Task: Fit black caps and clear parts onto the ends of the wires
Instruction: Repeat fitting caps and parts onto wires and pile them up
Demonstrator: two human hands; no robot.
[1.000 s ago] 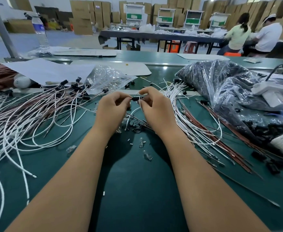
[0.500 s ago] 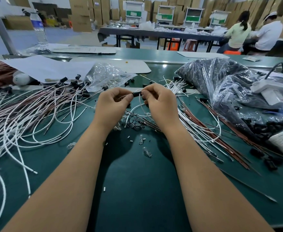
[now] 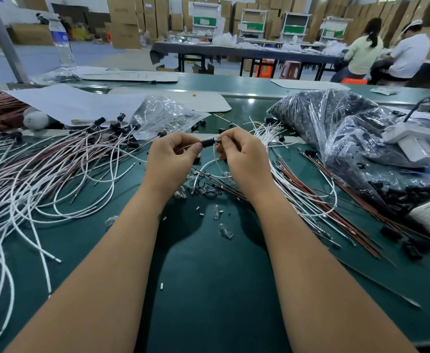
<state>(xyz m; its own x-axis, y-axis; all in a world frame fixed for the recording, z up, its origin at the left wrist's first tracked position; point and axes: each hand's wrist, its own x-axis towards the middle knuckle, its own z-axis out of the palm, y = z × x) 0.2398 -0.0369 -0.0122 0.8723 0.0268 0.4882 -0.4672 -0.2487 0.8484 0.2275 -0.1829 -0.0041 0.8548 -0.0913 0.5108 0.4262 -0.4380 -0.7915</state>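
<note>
My left hand (image 3: 169, 159) pinches a small black cap (image 3: 207, 142) at its left end, above the green table. My right hand (image 3: 243, 154) pinches a small clear part (image 3: 218, 141) right against the cap's right end. A white wire (image 3: 210, 166) loops down from between my hands. Loose clear parts (image 3: 216, 211) and black caps (image 3: 207, 192) lie on the mat below my hands. To the left is a pile of wires with black caps fitted (image 3: 56, 161). Bare white and brown wires (image 3: 300, 184) fan out on the right.
A clear bag of clear parts (image 3: 163, 115) lies behind my left hand. A big plastic bag of black caps (image 3: 349, 138) fills the right side, next to a white device (image 3: 417, 141). Paper sheets (image 3: 76, 103) and a water bottle (image 3: 62, 44) stand at the back left. Two people sit far right.
Both hands stay together at the cap, shifting only slightly. The clear part in my right fingers now sits right against the black cap's end.
</note>
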